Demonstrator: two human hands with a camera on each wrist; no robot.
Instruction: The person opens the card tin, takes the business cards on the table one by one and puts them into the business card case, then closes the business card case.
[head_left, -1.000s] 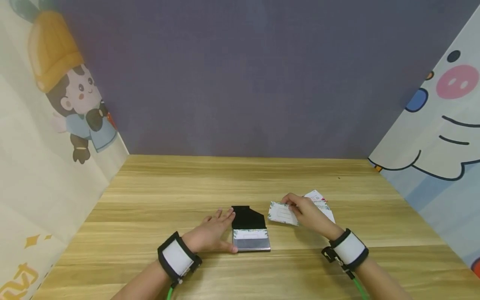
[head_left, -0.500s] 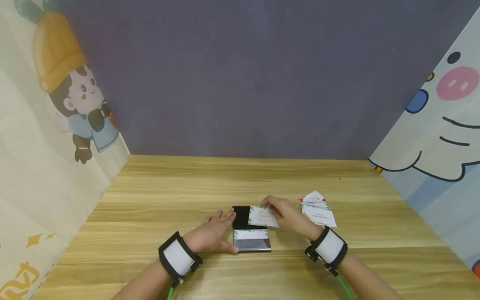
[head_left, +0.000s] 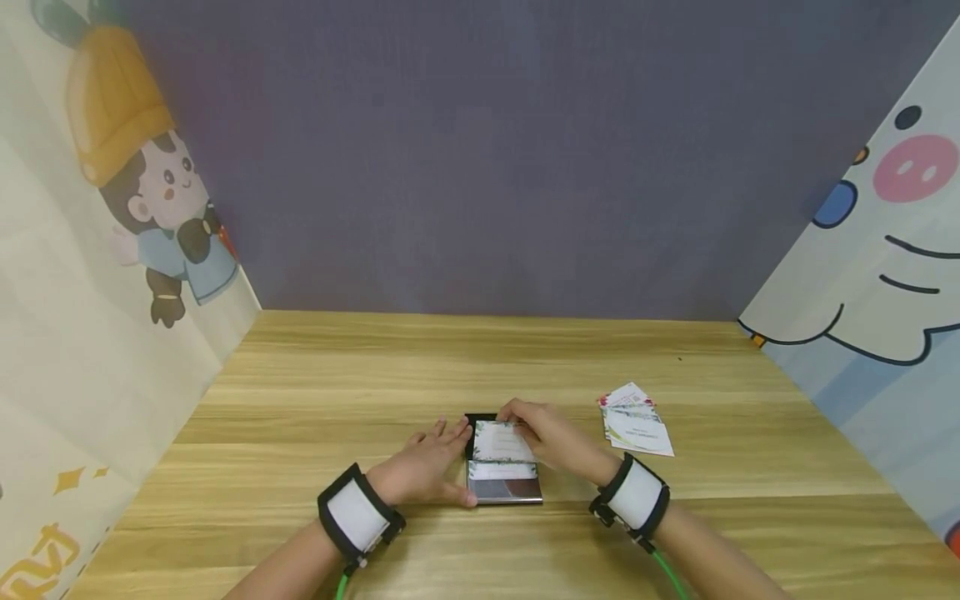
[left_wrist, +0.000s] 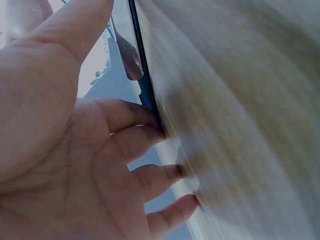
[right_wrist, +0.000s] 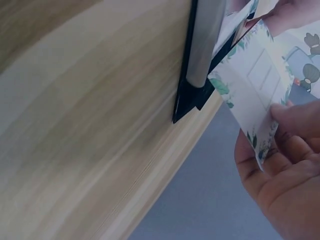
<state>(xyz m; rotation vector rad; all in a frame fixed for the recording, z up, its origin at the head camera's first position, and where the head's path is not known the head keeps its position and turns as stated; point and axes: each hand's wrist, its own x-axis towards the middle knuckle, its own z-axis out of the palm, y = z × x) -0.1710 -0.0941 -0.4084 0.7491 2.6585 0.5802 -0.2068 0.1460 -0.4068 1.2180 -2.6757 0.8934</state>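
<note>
An open card case (head_left: 504, 492), silver in front with a black flap behind, lies on the table with a white leaf-printed card (head_left: 502, 472) partly showing in its pocket. My left hand (head_left: 423, 467) rests at the case's left side, fingers spread, thumb at the near corner and fingertips at the flap. Over the flap, my right hand (head_left: 551, 435) pinches another white card (head_left: 498, 442) with a green leaf border. In the right wrist view, the thumb presses this card (right_wrist: 257, 80) against the fingers; its lower edge is at the pocket's opening. Whether it has entered cannot be told.
Several printed cards (head_left: 637, 425) lie fanned to the right on the wooden table (head_left: 360, 367). A grey panel (head_left: 495, 167) stands behind the table, and printed cloth walls flank both sides. Green cables run from the wrist bands.
My right hand has carried the pinched card leftward from beside the fanned cards to above the case's flap. The left hand and the case have stayed in place.
</note>
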